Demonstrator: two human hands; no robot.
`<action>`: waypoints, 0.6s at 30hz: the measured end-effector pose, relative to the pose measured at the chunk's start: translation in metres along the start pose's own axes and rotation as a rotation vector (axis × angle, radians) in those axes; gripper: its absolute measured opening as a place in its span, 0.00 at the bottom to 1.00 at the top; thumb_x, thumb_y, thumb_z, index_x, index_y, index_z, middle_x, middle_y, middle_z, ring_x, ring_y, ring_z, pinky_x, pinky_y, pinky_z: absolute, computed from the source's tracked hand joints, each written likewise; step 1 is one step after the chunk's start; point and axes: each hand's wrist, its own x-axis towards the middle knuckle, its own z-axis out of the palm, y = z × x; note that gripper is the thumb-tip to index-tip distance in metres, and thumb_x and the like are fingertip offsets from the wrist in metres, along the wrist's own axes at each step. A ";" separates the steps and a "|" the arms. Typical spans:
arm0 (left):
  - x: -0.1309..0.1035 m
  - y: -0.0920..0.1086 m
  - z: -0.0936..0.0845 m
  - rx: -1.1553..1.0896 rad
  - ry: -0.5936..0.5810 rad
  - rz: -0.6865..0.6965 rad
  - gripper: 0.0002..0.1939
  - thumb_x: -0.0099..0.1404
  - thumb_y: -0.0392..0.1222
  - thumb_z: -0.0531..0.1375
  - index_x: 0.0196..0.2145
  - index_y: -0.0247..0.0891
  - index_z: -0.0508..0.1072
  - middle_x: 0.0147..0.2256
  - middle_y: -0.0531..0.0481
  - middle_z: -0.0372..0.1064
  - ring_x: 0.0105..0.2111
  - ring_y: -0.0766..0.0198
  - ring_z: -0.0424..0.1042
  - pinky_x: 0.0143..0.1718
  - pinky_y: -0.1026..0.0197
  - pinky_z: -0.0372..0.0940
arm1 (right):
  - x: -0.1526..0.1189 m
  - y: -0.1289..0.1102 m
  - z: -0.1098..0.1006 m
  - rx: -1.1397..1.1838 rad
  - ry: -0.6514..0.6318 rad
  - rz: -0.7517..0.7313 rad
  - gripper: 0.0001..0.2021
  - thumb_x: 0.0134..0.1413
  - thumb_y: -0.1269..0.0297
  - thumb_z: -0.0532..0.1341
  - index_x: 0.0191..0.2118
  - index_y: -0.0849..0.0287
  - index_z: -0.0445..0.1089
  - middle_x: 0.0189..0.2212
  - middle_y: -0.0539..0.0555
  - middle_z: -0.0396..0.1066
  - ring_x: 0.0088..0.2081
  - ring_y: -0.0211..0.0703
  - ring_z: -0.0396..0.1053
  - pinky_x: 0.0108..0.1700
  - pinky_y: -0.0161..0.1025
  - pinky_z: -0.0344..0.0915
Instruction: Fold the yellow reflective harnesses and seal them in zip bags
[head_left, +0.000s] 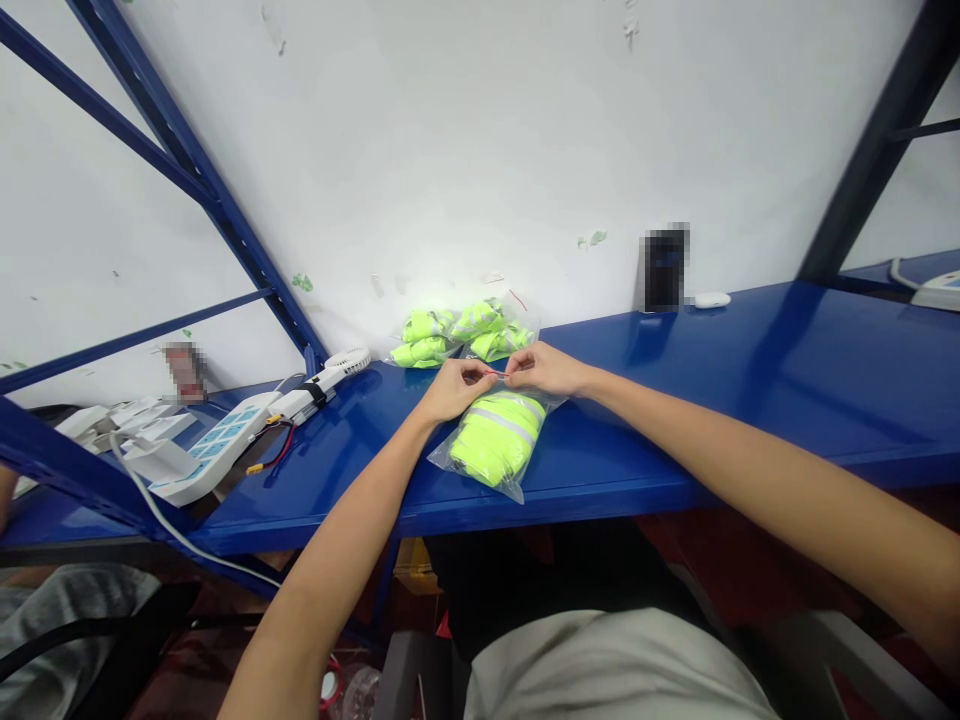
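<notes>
A clear plastic zip bag lies at the front edge of the blue table, its red-lined top pointing away from me. Inside it is a folded neon-yellow garment with a silver reflective stripe. My left hand pinches the bag's top edge near the middle. Close beside it, my right hand pinches the same edge, thumb and fingers pressed together. Just behind my hands, against the wall, sit several similar bagged neon-yellow bundles.
On the left stand a white power strip with plugs and cables, a small white handheld fan and a blue metal frame. At the back right, a blurred dark phone-like object leans on the wall beside a white case.
</notes>
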 end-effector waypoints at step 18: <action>0.000 -0.001 0.000 -0.096 -0.088 -0.030 0.19 0.61 0.53 0.64 0.39 0.34 0.81 0.37 0.43 0.79 0.34 0.59 0.74 0.36 0.61 0.64 | -0.004 -0.001 -0.010 0.103 -0.052 0.078 0.14 0.45 0.55 0.68 0.34 0.62 0.81 0.30 0.54 0.76 0.32 0.40 0.66 0.36 0.38 0.60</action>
